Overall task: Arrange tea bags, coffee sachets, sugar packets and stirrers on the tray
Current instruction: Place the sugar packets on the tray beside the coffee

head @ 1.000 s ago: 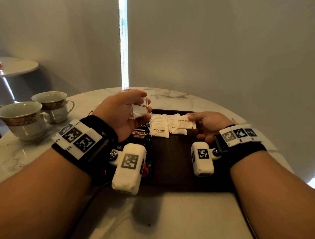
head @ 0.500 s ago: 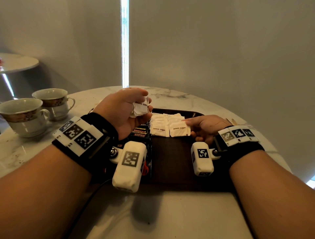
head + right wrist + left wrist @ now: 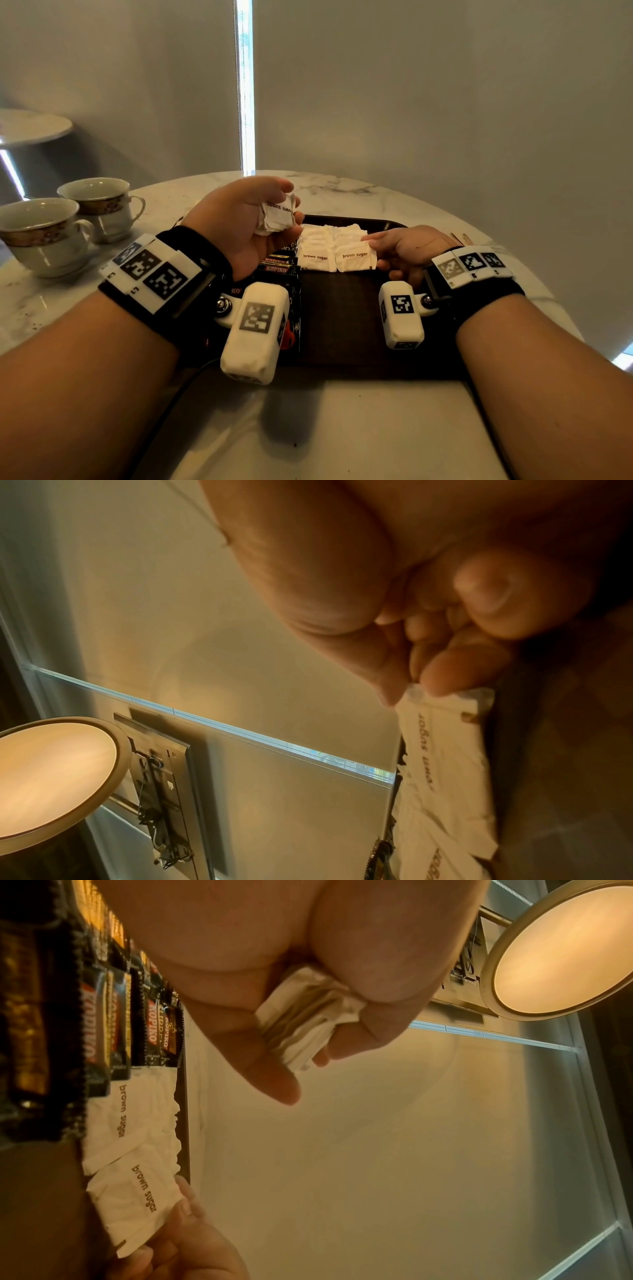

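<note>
A dark wooden tray [image 3: 342, 318] lies on the marble table. Black Kopiko coffee sachets [image 3: 278, 267] [image 3: 103, 1020] overlap in a row along its left side. White brown-sugar packets [image 3: 317, 248] [image 3: 123, 1115] lie in two rows at its far middle. My left hand [image 3: 246, 219] hovers above the sachets and grips a stack of sugar packets [image 3: 278, 217] [image 3: 304, 1018]. My right hand [image 3: 407, 248] pinches the right edge of the nearest right-row sugar packet [image 3: 354, 258] [image 3: 441, 739] [image 3: 137, 1199], which lies flat on the tray.
Two gold-banded teacups [image 3: 44, 233] [image 3: 99, 205] stand at the table's left. Wooden stirrer tips [image 3: 460, 237] show just beyond my right wrist. A cable runs under my left forearm. Grey blinds close off the back.
The right hand has brought its sugar packet down and toward me, laying it at the front of the right row. The left hand stays put with its stack.
</note>
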`<control>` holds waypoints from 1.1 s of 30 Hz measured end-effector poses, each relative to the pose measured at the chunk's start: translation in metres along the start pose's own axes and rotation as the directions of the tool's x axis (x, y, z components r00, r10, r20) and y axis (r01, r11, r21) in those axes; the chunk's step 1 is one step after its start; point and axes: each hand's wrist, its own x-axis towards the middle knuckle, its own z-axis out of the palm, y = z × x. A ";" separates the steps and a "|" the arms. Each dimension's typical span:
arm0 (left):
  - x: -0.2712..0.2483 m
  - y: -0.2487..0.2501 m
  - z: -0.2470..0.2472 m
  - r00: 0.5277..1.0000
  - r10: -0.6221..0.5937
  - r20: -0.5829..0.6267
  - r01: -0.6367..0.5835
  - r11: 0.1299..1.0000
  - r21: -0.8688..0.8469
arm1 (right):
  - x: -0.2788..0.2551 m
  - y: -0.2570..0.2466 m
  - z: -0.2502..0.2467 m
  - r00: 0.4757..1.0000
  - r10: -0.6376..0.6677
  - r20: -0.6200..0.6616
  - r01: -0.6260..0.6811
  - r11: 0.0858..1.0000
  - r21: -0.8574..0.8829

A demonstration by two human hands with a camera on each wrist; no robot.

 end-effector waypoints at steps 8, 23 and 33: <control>0.001 0.000 -0.001 1.000 -0.003 0.008 0.003 1.000 -0.016 | 0.004 0.004 0.000 0.997 -0.016 -0.070 0.019 0.999 0.038; -0.004 0.002 0.002 0.998 -0.047 0.034 0.049 0.998 -0.043 | 0.000 0.000 -0.002 0.984 -0.052 -0.169 0.069 0.993 0.100; -0.002 -0.001 -0.002 0.988 -0.056 0.141 0.055 0.998 0.012 | -0.045 -0.021 0.022 0.952 -0.304 0.030 0.267 0.877 0.399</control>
